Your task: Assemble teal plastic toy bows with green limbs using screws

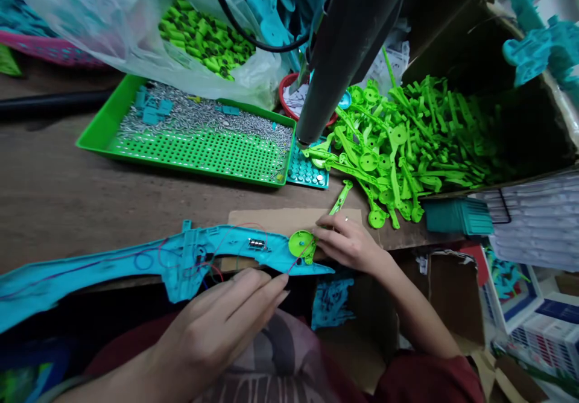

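While the blue shell [181, 270] stretches off toward 9 o'clock, I'd keep the red wire [300, 258] lightly taut and off the rims, with the lime disc piece [297, 246] pressed flat. Left hand [217, 321]: fingers close together, tips seemingly pinching that wire, lime disc piece just beyond them at 1 o'clock, over the shell's right end. Right hand [353, 245]: fingers curled narrow onto the piece's edge, disc at 9 o'clock from the tips; thumb's hidden, so can't tell how firmly it's gripped.
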Action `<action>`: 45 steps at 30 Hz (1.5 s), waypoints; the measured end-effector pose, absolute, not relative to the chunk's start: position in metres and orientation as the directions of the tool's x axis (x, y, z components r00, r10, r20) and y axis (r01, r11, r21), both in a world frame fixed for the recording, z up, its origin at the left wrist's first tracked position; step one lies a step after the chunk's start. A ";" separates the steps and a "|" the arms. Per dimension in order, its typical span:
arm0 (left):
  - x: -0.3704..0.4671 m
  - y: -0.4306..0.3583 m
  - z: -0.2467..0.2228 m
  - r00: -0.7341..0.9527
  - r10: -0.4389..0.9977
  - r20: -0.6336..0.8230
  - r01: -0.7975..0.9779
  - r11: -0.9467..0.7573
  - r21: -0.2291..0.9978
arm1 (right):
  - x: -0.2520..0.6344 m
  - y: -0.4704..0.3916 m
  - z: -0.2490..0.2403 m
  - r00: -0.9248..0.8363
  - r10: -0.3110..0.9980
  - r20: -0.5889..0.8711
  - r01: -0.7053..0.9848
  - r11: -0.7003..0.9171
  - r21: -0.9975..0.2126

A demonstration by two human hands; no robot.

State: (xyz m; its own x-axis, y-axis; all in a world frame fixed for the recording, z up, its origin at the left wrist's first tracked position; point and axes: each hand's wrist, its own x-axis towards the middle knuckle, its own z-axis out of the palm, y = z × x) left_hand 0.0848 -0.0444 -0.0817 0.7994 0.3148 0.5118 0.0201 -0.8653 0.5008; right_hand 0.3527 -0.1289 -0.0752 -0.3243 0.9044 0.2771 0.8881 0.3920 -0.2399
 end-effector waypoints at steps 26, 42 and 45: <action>0.108 -0.017 -0.103 0.787 0.536 0.306 0.332 -0.786 0.522 | 0.333 -0.129 -0.094 -0.074 0.948 0.309 0.942 0.168 -0.290; 0.113 -0.013 -0.092 0.886 0.388 0.252 0.278 -0.881 0.382 | 0.310 -0.153 -0.082 -0.009 0.988 0.153 0.980 0.040 -0.197; 0.118 -0.010 -0.089 0.912 0.368 0.180 0.289 -0.890 0.352 | 0.307 -0.147 -0.077 -0.056 0.991 0.124 0.989 0.073 -0.132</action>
